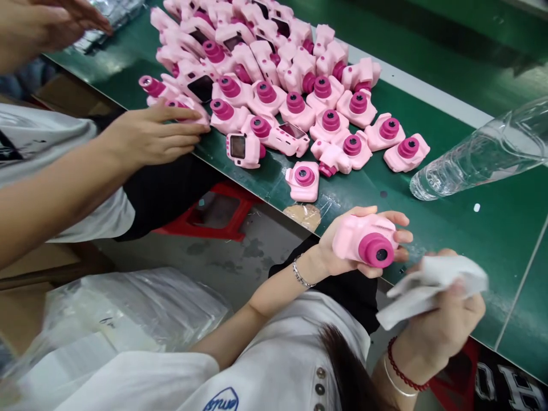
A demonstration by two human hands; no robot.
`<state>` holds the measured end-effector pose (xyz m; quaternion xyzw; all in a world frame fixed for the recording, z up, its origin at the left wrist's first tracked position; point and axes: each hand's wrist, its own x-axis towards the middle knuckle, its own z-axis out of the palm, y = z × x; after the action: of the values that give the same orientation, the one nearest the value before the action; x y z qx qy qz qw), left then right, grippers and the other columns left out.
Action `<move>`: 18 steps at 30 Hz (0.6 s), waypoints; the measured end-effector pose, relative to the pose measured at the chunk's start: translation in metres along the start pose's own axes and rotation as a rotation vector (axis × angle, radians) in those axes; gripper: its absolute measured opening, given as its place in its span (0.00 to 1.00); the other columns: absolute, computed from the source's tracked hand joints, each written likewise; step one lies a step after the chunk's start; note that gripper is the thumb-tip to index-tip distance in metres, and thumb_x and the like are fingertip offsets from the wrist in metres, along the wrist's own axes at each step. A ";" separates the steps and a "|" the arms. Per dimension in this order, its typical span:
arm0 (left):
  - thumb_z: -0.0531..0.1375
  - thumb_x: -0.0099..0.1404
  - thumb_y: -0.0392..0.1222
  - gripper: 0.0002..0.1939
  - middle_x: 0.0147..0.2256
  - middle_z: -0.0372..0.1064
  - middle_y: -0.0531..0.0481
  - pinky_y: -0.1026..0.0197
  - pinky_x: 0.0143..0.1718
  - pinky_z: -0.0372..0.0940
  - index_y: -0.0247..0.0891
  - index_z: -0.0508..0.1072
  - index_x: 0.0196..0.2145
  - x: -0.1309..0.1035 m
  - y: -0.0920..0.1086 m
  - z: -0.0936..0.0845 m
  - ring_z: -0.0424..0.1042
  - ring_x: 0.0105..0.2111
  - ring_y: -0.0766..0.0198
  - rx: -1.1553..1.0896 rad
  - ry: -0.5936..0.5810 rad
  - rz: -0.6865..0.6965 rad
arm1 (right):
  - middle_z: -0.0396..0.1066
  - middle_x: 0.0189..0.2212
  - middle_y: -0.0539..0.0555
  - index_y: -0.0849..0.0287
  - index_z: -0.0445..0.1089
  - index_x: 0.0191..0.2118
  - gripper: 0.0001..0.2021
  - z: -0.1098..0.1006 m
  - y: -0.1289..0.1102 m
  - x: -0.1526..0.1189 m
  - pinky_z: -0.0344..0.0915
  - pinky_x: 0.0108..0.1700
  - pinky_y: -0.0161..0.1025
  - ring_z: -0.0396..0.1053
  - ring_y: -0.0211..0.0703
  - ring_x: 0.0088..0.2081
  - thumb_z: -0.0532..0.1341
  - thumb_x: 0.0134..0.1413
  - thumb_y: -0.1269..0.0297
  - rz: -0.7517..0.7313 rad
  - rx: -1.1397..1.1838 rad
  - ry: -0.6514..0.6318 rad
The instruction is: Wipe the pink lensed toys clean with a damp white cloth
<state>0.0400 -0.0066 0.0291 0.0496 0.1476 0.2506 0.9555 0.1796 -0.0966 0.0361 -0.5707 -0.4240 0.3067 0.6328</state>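
Note:
My left hand (329,251), palm up with its fingers curled around it, holds a pink toy camera (349,235) with its magenta lens facing up. Close to its right, my right hand (449,325) is closed on a crumpled white cloth (454,274), which is slightly blurred and apart from the camera. A single pink toy camera (303,188) lies lens up near the table edge, beyond my left hand. Farther back, many similar cameras (265,94) form a large group, some with lenses up, others showing dark screens.
A clear bottle (466,154) stands on the green table (454,228) at right. At left, a co-worker's hand (158,134) touches the cameras; another hand (47,23) is near silvery plastic packs (107,25). Below are a red stool (214,214) and a clear plastic bag (162,302).

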 end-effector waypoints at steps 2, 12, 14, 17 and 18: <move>0.63 0.60 0.56 0.17 0.30 0.60 0.50 0.72 0.16 0.42 0.39 0.72 0.37 0.000 0.001 0.002 0.61 0.28 0.64 -0.020 -0.023 -0.025 | 0.57 0.28 0.48 0.53 0.69 0.29 0.11 -0.004 0.004 0.007 0.65 0.29 0.39 0.60 0.40 0.29 0.63 0.60 0.54 0.079 0.237 0.126; 0.68 0.58 0.64 0.27 0.34 0.64 0.52 0.69 0.23 0.56 0.40 0.73 0.42 0.007 -0.013 0.003 0.62 0.29 0.68 0.365 0.305 0.304 | 0.64 0.29 0.50 0.55 0.70 0.31 0.16 0.018 0.016 -0.024 0.58 0.24 0.38 0.61 0.37 0.24 0.63 0.64 0.49 -0.109 -0.099 0.109; 0.68 0.61 0.64 0.30 0.40 0.69 0.51 0.68 0.29 0.61 0.41 0.72 0.51 0.005 -0.022 0.002 0.64 0.32 0.69 0.564 0.380 0.436 | 0.69 0.32 0.52 0.56 0.74 0.34 0.12 0.027 0.020 -0.026 0.63 0.30 0.39 0.68 0.41 0.31 0.70 0.58 0.53 -0.258 -0.304 0.227; 0.76 0.53 0.55 0.43 0.55 0.71 0.45 0.64 0.41 0.68 0.42 0.68 0.62 -0.003 -0.026 -0.003 0.73 0.44 0.60 0.877 0.294 0.417 | 0.68 0.30 0.51 0.55 0.75 0.35 0.14 0.035 0.023 -0.014 0.62 0.31 0.39 0.66 0.41 0.31 0.65 0.63 0.49 -0.183 -0.410 0.513; 0.78 0.50 0.51 0.46 0.59 0.70 0.44 0.62 0.46 0.69 0.43 0.68 0.63 -0.006 -0.025 -0.005 0.73 0.49 0.56 0.945 0.260 0.403 | 0.68 0.29 0.51 0.55 0.74 0.34 0.16 0.035 0.023 -0.008 0.62 0.31 0.39 0.66 0.41 0.30 0.64 0.64 0.48 -0.081 -0.343 0.573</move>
<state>0.0446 -0.0310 0.0221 0.4708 0.3491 0.3394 0.7357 0.1472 -0.0831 0.0113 -0.7146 -0.2966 0.0326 0.6327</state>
